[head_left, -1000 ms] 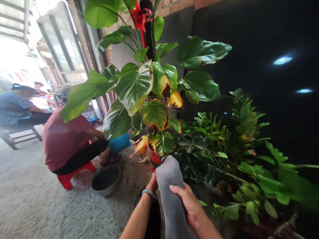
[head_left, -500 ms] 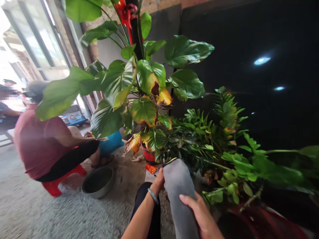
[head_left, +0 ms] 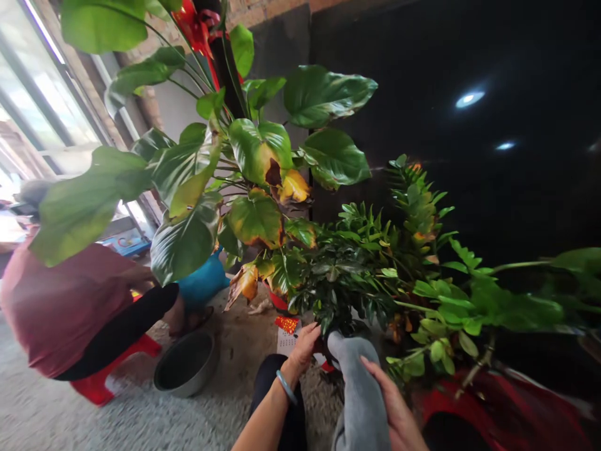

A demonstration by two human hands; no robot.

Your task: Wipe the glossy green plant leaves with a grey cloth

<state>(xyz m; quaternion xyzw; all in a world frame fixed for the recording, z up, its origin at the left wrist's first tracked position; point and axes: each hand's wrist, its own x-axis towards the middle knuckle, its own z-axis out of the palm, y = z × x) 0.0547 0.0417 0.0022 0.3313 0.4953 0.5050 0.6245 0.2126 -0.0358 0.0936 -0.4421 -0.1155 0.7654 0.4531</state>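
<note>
My right hand (head_left: 392, 404) is wrapped around the side of a long grey fabric tube (head_left: 364, 388), sock- or sleeve-like, with its thumb lying on top. The fabric bends near its far end. At that end my left hand (head_left: 305, 344) has its fingers closed against a dark rounded edge (head_left: 330, 351); what exactly they grip is hidden. A pale bracelet (head_left: 286, 387) circles the left wrist. The lower end of the fabric runs out of the picture at the bottom.
A large leafy plant (head_left: 256, 216) rises ahead, with lower shrubs (head_left: 357, 263) to the right. A grey basin (head_left: 185, 366) stands on the floor at left. Beside it a person in a pink shirt (head_left: 70, 300) sits on a red stool (head_left: 103, 376).
The view has shifted right. The grey fabric has folded over at its far end and its dark-and-yellow edge no longer shows as before. My left hand has turned, its back more visible.
</note>
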